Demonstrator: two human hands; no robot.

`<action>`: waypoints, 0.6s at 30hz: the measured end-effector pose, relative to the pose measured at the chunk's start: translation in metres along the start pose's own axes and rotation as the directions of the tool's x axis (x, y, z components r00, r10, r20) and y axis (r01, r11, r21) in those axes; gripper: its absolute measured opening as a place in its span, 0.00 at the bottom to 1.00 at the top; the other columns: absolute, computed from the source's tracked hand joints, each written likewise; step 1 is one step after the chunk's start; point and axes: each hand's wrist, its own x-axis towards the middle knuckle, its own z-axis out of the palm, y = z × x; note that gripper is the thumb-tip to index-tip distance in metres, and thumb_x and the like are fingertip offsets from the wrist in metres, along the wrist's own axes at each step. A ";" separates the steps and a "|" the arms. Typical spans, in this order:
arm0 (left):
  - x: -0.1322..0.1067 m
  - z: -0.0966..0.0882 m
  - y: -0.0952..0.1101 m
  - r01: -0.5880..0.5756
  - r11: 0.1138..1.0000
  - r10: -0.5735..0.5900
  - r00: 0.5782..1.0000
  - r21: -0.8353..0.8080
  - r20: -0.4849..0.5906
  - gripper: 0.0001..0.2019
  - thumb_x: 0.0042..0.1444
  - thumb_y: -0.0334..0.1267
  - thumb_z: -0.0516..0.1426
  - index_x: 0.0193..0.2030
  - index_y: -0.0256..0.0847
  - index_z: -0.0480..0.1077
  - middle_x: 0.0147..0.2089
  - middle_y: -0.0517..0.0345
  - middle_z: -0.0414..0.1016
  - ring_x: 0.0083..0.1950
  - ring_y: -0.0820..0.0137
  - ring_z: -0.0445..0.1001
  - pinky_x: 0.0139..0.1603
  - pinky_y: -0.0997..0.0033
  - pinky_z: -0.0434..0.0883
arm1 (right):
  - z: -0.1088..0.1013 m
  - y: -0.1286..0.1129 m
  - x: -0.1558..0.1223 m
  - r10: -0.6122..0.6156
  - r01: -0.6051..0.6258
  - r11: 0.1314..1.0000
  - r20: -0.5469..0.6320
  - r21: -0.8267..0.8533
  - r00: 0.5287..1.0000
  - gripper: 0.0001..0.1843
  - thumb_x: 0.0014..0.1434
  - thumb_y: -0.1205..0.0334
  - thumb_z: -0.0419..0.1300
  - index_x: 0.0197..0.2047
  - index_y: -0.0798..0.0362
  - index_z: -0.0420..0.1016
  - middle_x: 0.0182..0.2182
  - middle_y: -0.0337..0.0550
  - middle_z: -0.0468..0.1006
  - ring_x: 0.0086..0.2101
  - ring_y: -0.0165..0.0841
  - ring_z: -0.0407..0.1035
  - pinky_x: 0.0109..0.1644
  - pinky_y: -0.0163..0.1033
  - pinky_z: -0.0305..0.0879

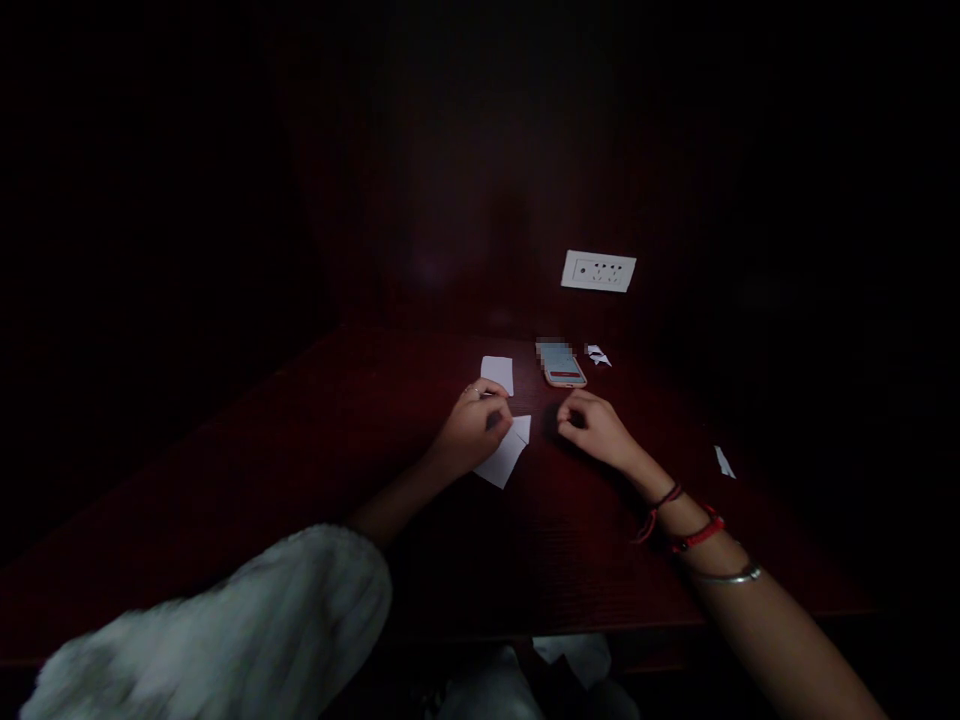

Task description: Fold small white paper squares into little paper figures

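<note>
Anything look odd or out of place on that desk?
One thin white scrap lies alone far right, apart from the other scraps beside the phone; it looks like a stray. No spill shows.

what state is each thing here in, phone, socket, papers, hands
Phone: lying face up, screen lit
Wall socket: nothing plugged in
Far paper: lying flat
Left hand: fingers curled over the near paper
Near paper: partly covered; folded or overlapping, cannot tell
Right hand: fingers curled, no item visible
Paper scraps: loose
</note>
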 end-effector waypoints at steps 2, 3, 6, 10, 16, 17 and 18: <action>0.001 -0.001 -0.003 0.058 0.998 -0.058 0.997 -0.012 -0.040 0.06 0.45 0.31 0.50 0.22 0.38 0.66 0.39 0.57 0.61 0.42 0.71 0.61 0.45 0.70 0.59 | -0.003 0.008 -0.001 0.061 -0.060 0.997 -0.033 0.040 0.998 0.03 0.45 0.68 0.51 0.23 0.57 0.65 0.24 0.39 0.65 0.27 0.27 0.59 0.33 0.33 0.55; 0.001 0.000 -0.004 0.076 0.997 -0.077 0.996 -0.024 -0.044 0.05 0.45 0.31 0.51 0.22 0.38 0.67 0.38 0.57 0.61 0.42 0.71 0.62 0.44 0.71 0.59 | -0.002 0.010 -0.001 0.072 -0.069 0.995 -0.029 0.075 0.997 0.05 0.47 0.67 0.50 0.24 0.56 0.65 0.25 0.39 0.66 0.28 0.27 0.59 0.34 0.33 0.55; 0.000 0.002 -0.003 0.065 0.996 -0.065 0.998 -0.053 -0.002 0.05 0.45 0.32 0.51 0.23 0.38 0.67 0.38 0.58 0.62 0.42 0.72 0.62 0.44 0.71 0.59 | 0.006 0.001 -0.001 0.030 -0.038 0.983 0.050 0.178 0.998 0.08 0.49 0.61 0.51 0.31 0.56 0.67 0.28 0.40 0.67 0.28 0.26 0.60 0.34 0.32 0.56; -0.001 0.004 0.001 0.025 0.998 -0.023 0.999 -0.064 0.034 0.05 0.44 0.33 0.51 0.24 0.39 0.68 0.40 0.59 0.62 0.43 0.72 0.62 0.45 0.71 0.58 | 0.020 -0.016 0.001 -0.026 0.011 0.984 0.079 0.180 0.997 0.08 0.49 0.60 0.52 0.28 0.56 0.67 0.26 0.39 0.66 0.27 0.26 0.60 0.32 0.31 0.55; -0.002 0.005 -0.010 0.079 0.997 -0.079 0.995 0.001 0.065 0.05 0.42 0.31 0.53 0.21 0.39 0.68 0.39 0.58 0.62 0.42 0.71 0.62 0.46 0.70 0.58 | 0.010 -0.006 -0.001 0.095 -0.086 0.983 -0.054 0.163 0.994 0.10 0.51 0.59 0.48 0.27 0.56 0.65 0.23 0.37 0.66 0.25 0.26 0.59 0.29 0.30 0.55; -0.002 0.005 -0.013 0.097 0.995 -0.097 0.993 0.013 0.063 0.04 0.41 0.31 0.53 0.21 0.38 0.68 0.38 0.57 0.62 0.42 0.71 0.63 0.46 0.69 0.58 | 0.007 -0.003 -0.001 0.119 -0.107 0.981 -0.066 0.164 0.991 0.11 0.51 0.59 0.48 0.27 0.56 0.65 0.23 0.37 0.66 0.25 0.26 0.59 0.28 0.30 0.54; -0.002 0.005 -0.015 0.114 0.993 -0.115 0.992 0.019 0.055 0.04 0.41 0.31 0.53 0.21 0.38 0.68 0.37 0.57 0.63 0.41 0.71 0.63 0.46 0.69 0.58 | 0.004 -0.001 -0.002 0.131 -0.120 0.980 -0.062 0.161 0.989 0.11 0.51 0.58 0.48 0.27 0.57 0.65 0.22 0.37 0.66 0.24 0.26 0.59 0.28 0.30 0.54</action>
